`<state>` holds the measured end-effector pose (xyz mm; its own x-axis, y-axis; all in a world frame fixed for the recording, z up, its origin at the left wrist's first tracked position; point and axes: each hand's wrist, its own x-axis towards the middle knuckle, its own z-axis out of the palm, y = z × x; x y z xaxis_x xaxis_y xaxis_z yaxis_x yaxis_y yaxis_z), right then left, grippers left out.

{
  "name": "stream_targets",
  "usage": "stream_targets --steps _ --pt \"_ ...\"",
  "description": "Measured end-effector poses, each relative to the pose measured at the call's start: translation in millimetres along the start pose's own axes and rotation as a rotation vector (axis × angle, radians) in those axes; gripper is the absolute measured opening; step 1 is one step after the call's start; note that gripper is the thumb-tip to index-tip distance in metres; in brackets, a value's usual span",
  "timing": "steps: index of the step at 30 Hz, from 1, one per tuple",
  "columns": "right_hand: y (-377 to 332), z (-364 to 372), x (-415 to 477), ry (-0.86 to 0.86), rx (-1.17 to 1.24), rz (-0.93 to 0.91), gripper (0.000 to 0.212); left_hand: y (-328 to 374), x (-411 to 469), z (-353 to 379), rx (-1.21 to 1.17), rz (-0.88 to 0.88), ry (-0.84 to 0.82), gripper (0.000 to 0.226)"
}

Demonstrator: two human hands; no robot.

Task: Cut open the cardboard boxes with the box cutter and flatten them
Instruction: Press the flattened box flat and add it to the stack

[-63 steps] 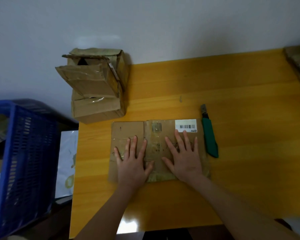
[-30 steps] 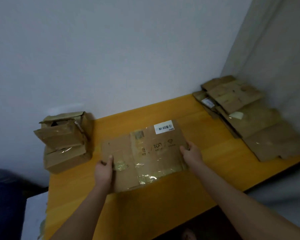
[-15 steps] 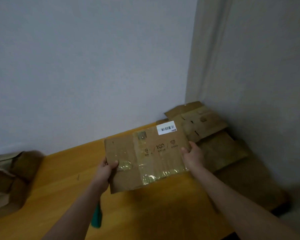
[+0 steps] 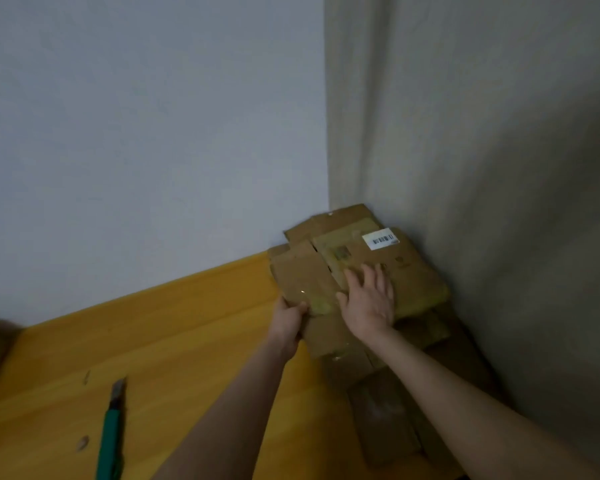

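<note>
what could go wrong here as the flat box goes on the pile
The flattened box lies askew on the uneven stack; it may slide when the left hand and right hand let go. The box cutter lies loose on the table, blade seemingly out: a cut risk when reaching back.

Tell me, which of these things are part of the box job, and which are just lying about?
Part of the job: the flattened box with the barcode label, gripped at its edge by the left hand and pressed by the right hand; the pile of flattened boxes beneath it; the green box cutter, lying apart.
Just lying about: small scraps on the table.
</note>
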<state>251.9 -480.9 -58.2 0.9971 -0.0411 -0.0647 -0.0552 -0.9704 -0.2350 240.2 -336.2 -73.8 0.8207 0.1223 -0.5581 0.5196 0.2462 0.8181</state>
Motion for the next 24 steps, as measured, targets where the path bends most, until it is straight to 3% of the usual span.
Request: stream_targets --steps 4,7,12,15,18,24 --pt "14.9 20.9 -1.3 -0.232 -0.037 0.073 0.063 -5.2 10.2 21.5 0.332 -0.043 -0.059 0.044" --pt "24.1 34.0 -2.9 -0.309 -0.065 0.098 0.064 -5.9 8.3 18.7 0.465 -0.016 -0.048 0.056" --pt "24.2 38.3 -2.8 -0.316 -0.079 0.100 0.066 -3.6 -0.2 1.1 0.657 0.072 0.032 0.053" --pt "9.4 35.5 -1.3 -0.268 -0.077 0.038 0.065 1.5 -6.1 -15.8 0.938 0.116 0.148 0.061" --pt "-21.8 31.9 -3.6 -0.222 -0.024 -0.042 0.064 7.6 -16.3 -43.8 1.150 0.176 0.206 0.065" --pt "-101.3 32.4 -21.1 -0.237 0.067 -0.202 0.060 19.8 -43.2 -122.9 1.320 0.192 0.336 0.064"
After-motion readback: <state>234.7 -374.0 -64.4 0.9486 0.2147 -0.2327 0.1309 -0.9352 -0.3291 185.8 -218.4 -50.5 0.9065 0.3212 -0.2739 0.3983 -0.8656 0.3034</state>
